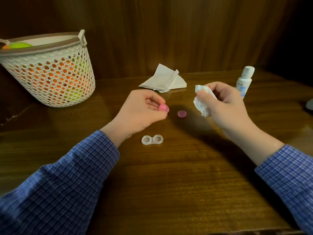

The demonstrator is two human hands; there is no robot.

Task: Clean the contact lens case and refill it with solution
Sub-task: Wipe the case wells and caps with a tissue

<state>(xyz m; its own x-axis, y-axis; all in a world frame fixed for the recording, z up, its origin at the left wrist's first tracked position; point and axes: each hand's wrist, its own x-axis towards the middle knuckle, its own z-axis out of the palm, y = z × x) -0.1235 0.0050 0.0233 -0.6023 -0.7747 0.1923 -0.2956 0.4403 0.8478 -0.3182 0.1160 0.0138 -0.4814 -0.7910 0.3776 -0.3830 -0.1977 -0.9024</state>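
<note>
1. The contact lens case (152, 139) lies uncapped on the worktop (169, 175), between the two forearms, both wells facing up.
2. The left hand (142, 111) pinches one pink cap (164, 108) at its fingertips; the second pink cap (182, 114) lies on the wood just beside it.
3. The right hand (225, 102) has its fingers clamped on a crumpled tissue (202, 100).
4. Judged progress: the caps are being wiped; refilling and recapping seem left to do.
5. The solution bottle (244, 81) stands capped behind the right hand; its blue label is too blurred to read.
6. Spare tissues (165, 80) and a basket (50, 73) sit further back.
</note>
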